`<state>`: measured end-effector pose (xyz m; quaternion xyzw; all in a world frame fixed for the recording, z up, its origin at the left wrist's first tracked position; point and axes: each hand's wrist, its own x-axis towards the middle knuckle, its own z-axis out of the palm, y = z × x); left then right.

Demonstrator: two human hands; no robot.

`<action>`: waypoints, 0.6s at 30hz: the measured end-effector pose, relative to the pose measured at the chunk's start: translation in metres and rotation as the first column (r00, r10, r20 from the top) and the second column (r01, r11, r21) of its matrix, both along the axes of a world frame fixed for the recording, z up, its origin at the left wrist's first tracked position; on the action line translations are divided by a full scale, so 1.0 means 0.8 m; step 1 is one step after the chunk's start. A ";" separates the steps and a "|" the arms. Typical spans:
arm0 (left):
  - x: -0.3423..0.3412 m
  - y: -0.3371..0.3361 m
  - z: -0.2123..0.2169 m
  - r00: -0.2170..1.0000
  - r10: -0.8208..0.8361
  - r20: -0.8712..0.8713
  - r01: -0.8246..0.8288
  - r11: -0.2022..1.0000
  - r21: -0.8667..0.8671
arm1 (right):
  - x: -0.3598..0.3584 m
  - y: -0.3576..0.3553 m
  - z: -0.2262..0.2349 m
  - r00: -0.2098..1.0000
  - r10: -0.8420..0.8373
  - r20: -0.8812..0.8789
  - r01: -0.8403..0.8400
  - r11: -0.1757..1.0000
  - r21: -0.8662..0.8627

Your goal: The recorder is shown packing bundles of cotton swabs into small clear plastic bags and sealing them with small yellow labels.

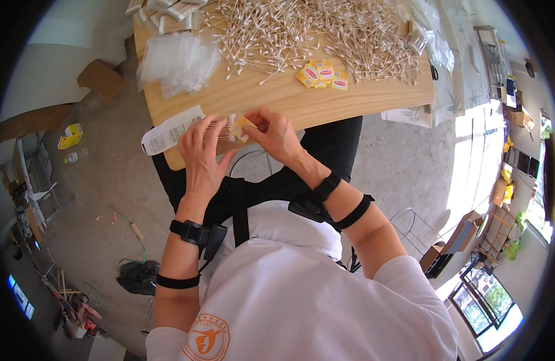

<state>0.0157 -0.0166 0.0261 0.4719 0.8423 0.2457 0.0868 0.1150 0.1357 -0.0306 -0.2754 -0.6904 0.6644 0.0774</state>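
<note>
At the table's near left edge, a small flat bundle of cotton swabs lies in a row, seemingly in a clear bag. The fingers of my left hand curl over its left part and hold it, with the thumb below. My right hand pinches a small yellow label between thumb and fingers, against the right end of the bundle. A white printed card lies partly under my left fingers. More yellow labels sit in a loose pile farther right on the wooden table.
A large heap of loose cotton swabs covers the table's far part. Clear plastic bags are stacked at the left, below several filled packs. Crumpled clear plastic hangs at the right. A cardboard piece is beyond the left edge.
</note>
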 end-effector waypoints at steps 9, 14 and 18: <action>-0.046 -0.005 -0.019 0.986 -0.157 -0.052 0.148 0.979 -0.138 | -0.001 0.010 0.011 0.987 0.116 0.113 -0.097 0.983 -0.156; -0.056 -0.002 -0.019 0.971 -0.227 0.072 0.229 0.973 -0.029 | -0.005 0.011 0.004 0.983 0.114 0.144 -0.085 0.977 -0.196; -0.058 -0.002 -0.018 0.970 -0.216 0.113 0.216 0.976 0.011 | -0.007 0.007 0.005 0.978 0.076 0.192 -0.031 0.973 -0.228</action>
